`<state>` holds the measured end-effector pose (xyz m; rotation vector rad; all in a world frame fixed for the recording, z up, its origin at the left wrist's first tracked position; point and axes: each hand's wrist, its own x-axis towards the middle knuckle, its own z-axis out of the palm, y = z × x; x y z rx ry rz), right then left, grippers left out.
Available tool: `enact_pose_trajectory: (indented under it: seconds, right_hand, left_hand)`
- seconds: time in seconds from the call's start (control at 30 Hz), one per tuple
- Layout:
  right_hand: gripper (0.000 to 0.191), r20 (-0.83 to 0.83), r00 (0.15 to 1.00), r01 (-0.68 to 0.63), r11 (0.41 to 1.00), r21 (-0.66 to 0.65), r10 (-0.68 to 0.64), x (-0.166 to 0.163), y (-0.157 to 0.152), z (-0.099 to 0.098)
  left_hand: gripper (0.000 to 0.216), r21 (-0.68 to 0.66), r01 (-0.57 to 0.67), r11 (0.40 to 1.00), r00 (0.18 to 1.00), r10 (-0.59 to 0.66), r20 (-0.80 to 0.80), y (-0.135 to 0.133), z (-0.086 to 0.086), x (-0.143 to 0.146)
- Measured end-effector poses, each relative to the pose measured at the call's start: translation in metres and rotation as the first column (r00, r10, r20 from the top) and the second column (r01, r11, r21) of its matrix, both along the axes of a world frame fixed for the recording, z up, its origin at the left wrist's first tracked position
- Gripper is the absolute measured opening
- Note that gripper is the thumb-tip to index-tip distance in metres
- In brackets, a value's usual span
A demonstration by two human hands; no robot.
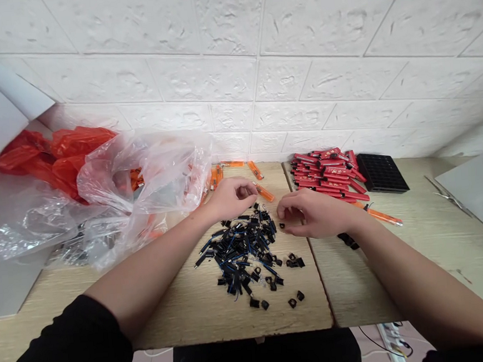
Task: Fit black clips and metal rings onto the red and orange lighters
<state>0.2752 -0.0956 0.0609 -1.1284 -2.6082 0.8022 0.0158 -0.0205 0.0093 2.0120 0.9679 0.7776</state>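
Observation:
My left hand (231, 197) hovers over the far edge of a heap of small black parts with blue stems (240, 248), fingers curled in a pinch on something I cannot make out. My right hand (313, 213) rests palm down just right of the heap, fingertips pinched together near one small black piece (282, 226). An orange lighter (264, 192) lies between and just beyond the two hands. Loose black caps (295, 262) are scattered at the heap's near right side.
A stack of red lighters (327, 175) and a black grid tray (382, 173) sit at the back right. Clear plastic bags (141, 183) with orange items and red bags (51, 157) fill the left. Two wooden boards (193, 307) meet at a seam. A white panel (480, 190) stands far right.

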Motion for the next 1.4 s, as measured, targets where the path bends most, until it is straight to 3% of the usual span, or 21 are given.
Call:
enact_pose_trajectory:
  seconds: [0.3,0.67,1.07,1.4]
  right_hand:
    - [0.005,-0.103,0.995,0.014,1.0,-0.022,-0.017,-0.004,0.001,-0.02]
    - [0.006,-0.063,0.997,0.037,0.996,0.077,-0.032,-0.006,0.005,-0.028]
    - [0.007,-0.051,0.998,0.036,0.995,0.09,-0.031,-0.005,0.006,-0.03]
    - [0.009,-0.059,0.997,0.053,0.994,0.099,-0.048,-0.006,0.005,-0.029]
  left_hand:
    - [0.018,0.019,0.171,0.985,0.985,-0.171,-0.03,0.003,0.001,-0.005]
    - [0.014,-0.006,0.135,0.991,0.989,-0.135,-0.067,0.009,-0.004,0.0]
    - [0.01,0.023,0.105,0.994,0.988,-0.101,-0.12,0.008,0.0,0.003]
    - [0.013,0.018,0.11,0.994,0.987,-0.107,-0.122,0.012,-0.007,0.002]
